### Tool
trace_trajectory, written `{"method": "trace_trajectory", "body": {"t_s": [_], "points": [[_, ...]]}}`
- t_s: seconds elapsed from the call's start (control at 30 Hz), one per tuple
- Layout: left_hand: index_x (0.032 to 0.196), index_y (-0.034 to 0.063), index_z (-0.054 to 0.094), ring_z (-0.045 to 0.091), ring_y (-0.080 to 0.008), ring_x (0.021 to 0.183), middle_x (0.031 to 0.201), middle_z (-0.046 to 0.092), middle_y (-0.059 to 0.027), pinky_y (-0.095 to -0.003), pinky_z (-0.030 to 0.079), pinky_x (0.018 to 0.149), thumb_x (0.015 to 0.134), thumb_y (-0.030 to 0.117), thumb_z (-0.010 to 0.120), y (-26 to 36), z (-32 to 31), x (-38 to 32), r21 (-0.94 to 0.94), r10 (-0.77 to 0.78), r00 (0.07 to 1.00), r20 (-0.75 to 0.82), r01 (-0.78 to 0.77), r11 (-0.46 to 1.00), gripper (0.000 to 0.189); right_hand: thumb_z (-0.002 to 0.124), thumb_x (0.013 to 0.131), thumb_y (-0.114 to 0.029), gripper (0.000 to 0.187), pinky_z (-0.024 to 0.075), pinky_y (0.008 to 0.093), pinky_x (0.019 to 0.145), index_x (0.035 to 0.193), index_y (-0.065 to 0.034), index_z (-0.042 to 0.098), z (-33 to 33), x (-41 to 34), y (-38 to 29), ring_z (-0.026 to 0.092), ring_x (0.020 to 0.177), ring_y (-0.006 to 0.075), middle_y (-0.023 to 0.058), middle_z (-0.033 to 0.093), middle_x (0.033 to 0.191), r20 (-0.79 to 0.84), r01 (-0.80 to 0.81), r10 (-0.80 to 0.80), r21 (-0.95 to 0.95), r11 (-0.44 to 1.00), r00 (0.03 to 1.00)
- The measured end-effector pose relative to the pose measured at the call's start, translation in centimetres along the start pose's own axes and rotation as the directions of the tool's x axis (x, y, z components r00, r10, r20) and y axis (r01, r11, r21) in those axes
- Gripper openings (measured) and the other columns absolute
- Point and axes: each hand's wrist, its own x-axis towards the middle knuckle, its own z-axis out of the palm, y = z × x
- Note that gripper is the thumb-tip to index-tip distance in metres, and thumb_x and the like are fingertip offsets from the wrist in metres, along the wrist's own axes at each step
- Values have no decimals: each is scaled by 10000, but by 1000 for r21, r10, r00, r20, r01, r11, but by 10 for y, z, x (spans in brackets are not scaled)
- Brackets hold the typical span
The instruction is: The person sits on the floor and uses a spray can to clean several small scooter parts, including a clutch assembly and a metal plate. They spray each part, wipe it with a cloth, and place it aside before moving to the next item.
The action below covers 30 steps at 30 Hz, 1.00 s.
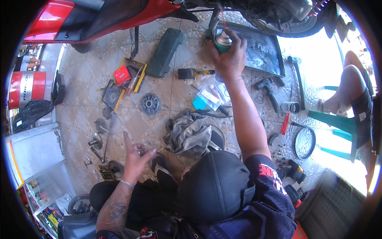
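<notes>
My right hand (231, 61) grips an aerosol spray can (223, 44) with a silver top and a green body. A thin red straw runs from its nozzle toward the underside of a motor scooter (256, 13). Below the can lies a dark, flat metal tray (259, 50) with wet-looking patches. My left hand (137, 158) is raised over my knee, index finger and thumb apart, the other fingers curled. Something small and shiny shows at those curled fingers, probably a ring. A grey cloth (189, 133) lies on the floor between my arms.
Left of centre are a green tool case (165, 52), a round finned metal part (150, 104) and a red box (122, 75). On the right lie a hammer (297, 80), a power tool (268, 92), a coil spring (289, 107) and a drive belt (304, 142). A person sits on a green stool (334, 122).
</notes>
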Motion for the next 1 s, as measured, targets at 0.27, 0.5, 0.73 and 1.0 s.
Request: {"method": "trace_trajectory", "body": {"t_s": [0.27,0.5,0.73,1.0], "points": [[1620,112,-170,567,-115,853,1042,514,-74,-274,589,749,858,30,809,0,0,0,-28,12,1000,5,-11,1000,1244,852,789,-386,651,560,488,799,1330,-215,533,-16,17,21,651,991,401,162,562,1163,-135,-3,-6,-62,998,991],[1623,99,-151,580,-121,849,1027,544,-68,-270,563,736,843,51,824,-2,-1,2,58,20,1000,-7,-19,998,1249,853,794,-385,657,539,495,838,1329,-180,531,-22,42,28,633,1029,402,185,571,1161,-202,81,-93,-68,994,975],[1630,120,-130,554,-118,852,1029,534,-59,-268,544,770,840,61,820,-9,-3,3,74,23,1000,-15,-22,997,1237,842,795,-413,643,541,510,834,1322,-195,544,-18,28,24,628,1042,422,184,570,1157,-148,74,-86,-90,993,985],[1622,82,-150,567,-117,842,1012,535,-58,-267,537,770,820,78,850,-7,0,4,13,13,1000,-24,-13,1000,1282,855,796,-419,660,523,496,897,1333,-194,544,-15,40,18,614,1087,405,183,544,1211,-121,78,-85,-62,995,989]]}}
